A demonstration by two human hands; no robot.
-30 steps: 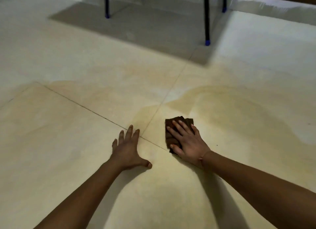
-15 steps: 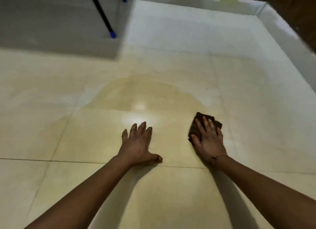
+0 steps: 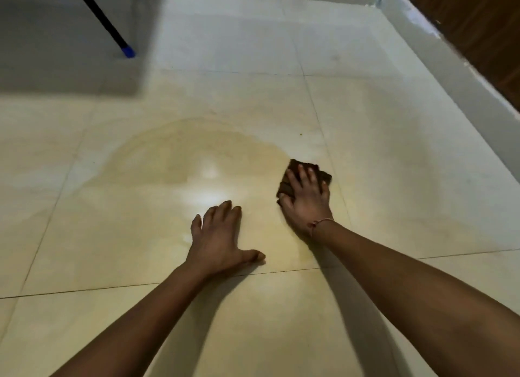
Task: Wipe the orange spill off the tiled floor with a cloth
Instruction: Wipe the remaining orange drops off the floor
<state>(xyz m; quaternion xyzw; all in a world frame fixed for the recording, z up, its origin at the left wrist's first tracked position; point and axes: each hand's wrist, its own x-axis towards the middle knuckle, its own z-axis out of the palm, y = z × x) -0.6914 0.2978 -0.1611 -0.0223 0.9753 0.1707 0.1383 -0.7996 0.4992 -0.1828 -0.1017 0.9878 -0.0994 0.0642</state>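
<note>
Right hand presses brown cloth with flat fingers, grip not curled, right of frame centre. Orange spill spreads left of cloth (right hand nearer). Left hand flat on floor.

Glossy cream tiled floor with thin dark grout lines. A black furniture leg with a blue foot cap stands at upper left within a broad grey shadow. Pale skirting borders dark wood panelling at right; a light glare reflects mid-floor.
</note>
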